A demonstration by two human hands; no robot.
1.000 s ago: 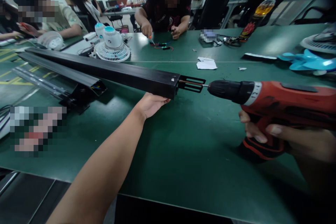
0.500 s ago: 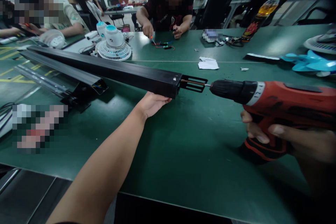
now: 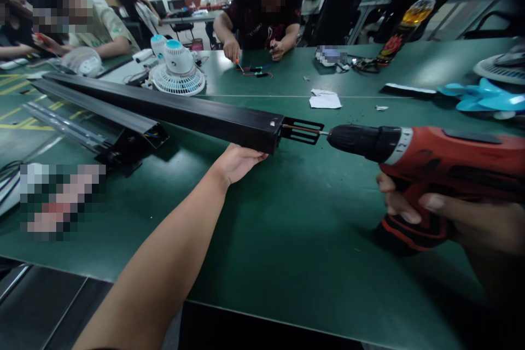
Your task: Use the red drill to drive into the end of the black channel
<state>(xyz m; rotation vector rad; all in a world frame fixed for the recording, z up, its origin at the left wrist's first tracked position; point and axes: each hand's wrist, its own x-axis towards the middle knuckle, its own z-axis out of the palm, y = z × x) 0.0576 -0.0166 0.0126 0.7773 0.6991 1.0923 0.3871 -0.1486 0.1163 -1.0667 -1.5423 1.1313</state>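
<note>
My left hand (image 3: pixel 237 162) grips the underside of a long black metal channel (image 3: pixel 172 109) near its right end, holding it above the green table (image 3: pixel 287 229). A slotted black bracket (image 3: pixel 302 131) sticks out of that end. My right hand (image 3: pixel 443 219) is wrapped around the handle of a red and black cordless drill (image 3: pixel 435 158). The drill's thin bit points left and reaches into the bracket at the channel's end.
A second black channel (image 3: pixel 102 112) and a silver rail (image 3: pixel 61 128) lie at the left. Small white fans (image 3: pixel 177 71), paper scraps (image 3: pixel 325 100), blue fan blades (image 3: pixel 479 95) and wires lie on the table. A person in black works with wires (image 3: pixel 252 70) across the table; others sit at left.
The view shifted slightly; the channel end and drill sit a little lower and right in the picture than a second ago. Both hands keep their grips.
</note>
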